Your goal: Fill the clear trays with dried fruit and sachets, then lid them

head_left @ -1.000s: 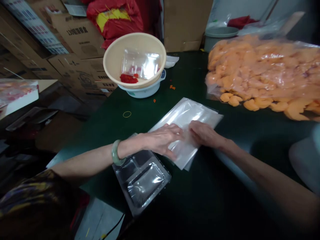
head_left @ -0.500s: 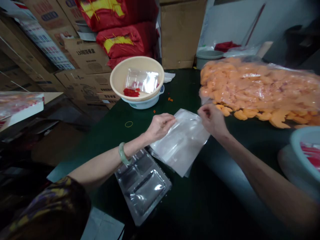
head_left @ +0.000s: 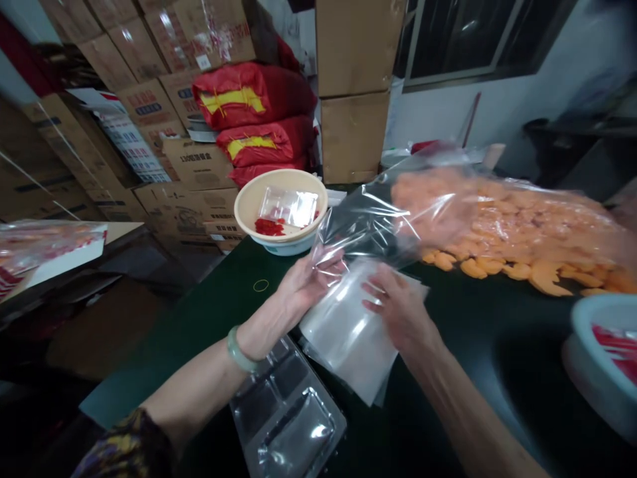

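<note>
My left hand (head_left: 303,285), with a green bangle at the wrist, pinches one clear plastic bag (head_left: 378,212) and holds it lifted off the table, billowing to the right. My right hand (head_left: 395,309) hovers with fingers spread over the stack of clear bags (head_left: 343,345) on the dark green table (head_left: 219,312). A clear compartment tray (head_left: 288,418) lies under my left forearm.
A cream bowl (head_left: 249,206) with red bits and a clear tray sits on a white scale behind. A big bag of orange pieces (head_left: 522,226) fills the right side. A pale basin (head_left: 597,352) stands at right. Cardboard boxes and red sacks (head_left: 253,119) stand behind; a rubber band (head_left: 261,285) lies on the table.
My left hand has lifted one bag off the stack into the air. My right hand let go of the bag's edge and dropped over the stack. The view tilted upward.
</note>
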`<state>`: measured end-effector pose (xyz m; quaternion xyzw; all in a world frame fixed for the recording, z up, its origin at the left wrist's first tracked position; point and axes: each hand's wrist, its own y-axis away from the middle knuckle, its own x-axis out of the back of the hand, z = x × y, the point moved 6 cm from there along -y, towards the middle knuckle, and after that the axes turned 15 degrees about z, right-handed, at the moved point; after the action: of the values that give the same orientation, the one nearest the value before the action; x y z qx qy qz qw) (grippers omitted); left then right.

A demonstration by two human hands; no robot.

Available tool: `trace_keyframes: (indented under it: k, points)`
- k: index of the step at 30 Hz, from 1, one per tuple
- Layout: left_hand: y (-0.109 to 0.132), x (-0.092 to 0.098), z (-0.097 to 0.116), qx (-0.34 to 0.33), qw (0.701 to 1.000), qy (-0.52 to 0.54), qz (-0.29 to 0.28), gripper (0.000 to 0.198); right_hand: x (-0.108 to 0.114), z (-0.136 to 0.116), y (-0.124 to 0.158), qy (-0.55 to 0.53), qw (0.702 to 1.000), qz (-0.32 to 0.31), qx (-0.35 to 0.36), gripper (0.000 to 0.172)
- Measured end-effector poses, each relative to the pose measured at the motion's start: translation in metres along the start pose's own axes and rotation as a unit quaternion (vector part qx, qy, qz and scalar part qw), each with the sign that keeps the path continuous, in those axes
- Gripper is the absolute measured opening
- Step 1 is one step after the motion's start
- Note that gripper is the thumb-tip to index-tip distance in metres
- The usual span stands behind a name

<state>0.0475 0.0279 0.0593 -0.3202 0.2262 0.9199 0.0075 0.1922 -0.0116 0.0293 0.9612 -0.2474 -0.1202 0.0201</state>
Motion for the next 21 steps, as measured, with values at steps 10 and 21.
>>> trace_keyframes:
  k: [10, 21]
  points:
    - [0.012, 0.011, 0.014, -0.013, 0.992, -0.092, -0.080, 0.063, 0.007, -0.016, -0.001, -0.187, 0.981, -0.033, 0.035, 0.023]
    - [0.027, -0.003, 0.067, -0.203, 0.873, -0.440, -0.054, 0.056, 0.014, -0.015, 0.008, -0.028, 0.976, -0.138, 0.167, 0.009]
